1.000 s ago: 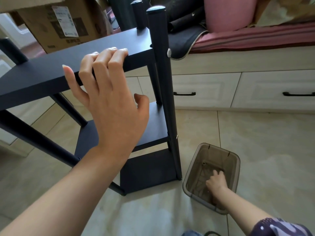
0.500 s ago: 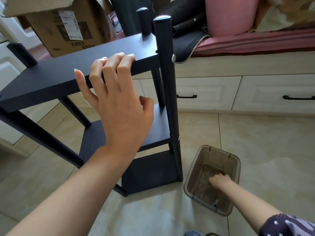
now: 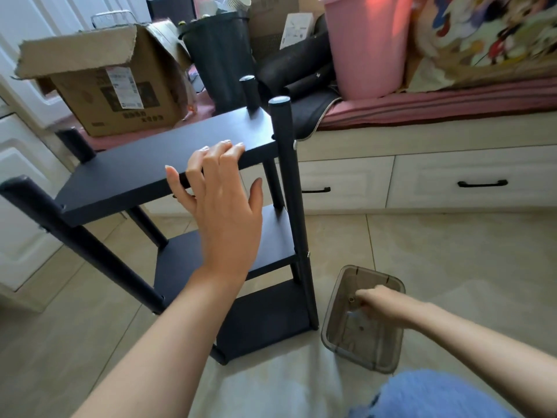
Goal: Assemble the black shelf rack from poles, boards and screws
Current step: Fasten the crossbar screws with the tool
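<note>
The black shelf rack [image 3: 168, 164] stands upright on the tiled floor, three boards between four poles. My left hand [image 3: 223, 212] grips the front edge of its top board, fingers hooked over the top and thumb spread apart. The front right pole [image 3: 294, 206] shows silver screw heads on its side. Right of the rack sits a translucent grey bin [image 3: 331, 336]. My right hand [image 3: 382, 303] hovers at the bin's rim with its fingers curled, pinching a small brass-coloured screw [image 3: 351, 299]. Another small piece [image 3: 360, 328] lies on the bin's bottom.
Behind the rack is a low bench with white drawers [image 3: 482, 182], carrying a cardboard box [image 3: 114, 95], a black bucket [image 3: 220, 64] and a pink bucket [image 3: 367, 46]. White cabinet doors [image 3: 18, 164] stand at the left. My blue-clad knee [image 3: 431, 396] is at the bottom right.
My right hand rose from the bin's bottom to its rim with fingers pinched together. My left hand kept its hold on the top board. The view tilted up.
</note>
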`<state>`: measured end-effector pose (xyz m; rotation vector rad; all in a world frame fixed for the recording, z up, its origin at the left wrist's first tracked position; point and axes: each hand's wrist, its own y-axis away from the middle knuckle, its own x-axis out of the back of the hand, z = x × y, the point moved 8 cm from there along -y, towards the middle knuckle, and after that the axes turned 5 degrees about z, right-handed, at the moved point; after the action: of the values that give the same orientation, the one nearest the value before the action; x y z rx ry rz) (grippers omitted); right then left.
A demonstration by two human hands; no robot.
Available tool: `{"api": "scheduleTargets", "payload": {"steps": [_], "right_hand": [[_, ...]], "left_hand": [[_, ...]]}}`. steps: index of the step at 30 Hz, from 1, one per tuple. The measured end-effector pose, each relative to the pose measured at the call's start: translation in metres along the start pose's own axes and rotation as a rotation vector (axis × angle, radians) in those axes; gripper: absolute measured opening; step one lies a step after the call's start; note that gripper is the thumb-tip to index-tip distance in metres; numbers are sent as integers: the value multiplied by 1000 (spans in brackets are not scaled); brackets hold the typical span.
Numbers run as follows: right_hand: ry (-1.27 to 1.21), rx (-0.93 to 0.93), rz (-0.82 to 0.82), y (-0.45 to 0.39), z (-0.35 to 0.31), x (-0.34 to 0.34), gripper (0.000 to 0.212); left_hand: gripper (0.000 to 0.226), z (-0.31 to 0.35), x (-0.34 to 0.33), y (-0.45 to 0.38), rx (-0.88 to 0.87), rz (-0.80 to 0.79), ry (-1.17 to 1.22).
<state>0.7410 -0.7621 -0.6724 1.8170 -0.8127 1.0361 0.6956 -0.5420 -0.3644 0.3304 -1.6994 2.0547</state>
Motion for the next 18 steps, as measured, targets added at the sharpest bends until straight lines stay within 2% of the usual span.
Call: {"api": "scheduleTargets", "payload": {"steps": [3,6,10,14,18], "right_hand": [[-90,81,162,18,-30,54,26],[-266,121,346,35,-59,114,8],[-473,68,517,50,-90,186,15],[-721,-71,580,60,-102,215,18],[-991,-138,592,62,-121,213,16]], "left_hand": [[46,-3,1,0,-13,-22,42],[46,-5,3,1,-46,-49,60],[45,-8,10,4,-76,-73,68],[43,-16,20,3,-79,-99,113],[41,-27,30,2,-70,-125,161]]}}
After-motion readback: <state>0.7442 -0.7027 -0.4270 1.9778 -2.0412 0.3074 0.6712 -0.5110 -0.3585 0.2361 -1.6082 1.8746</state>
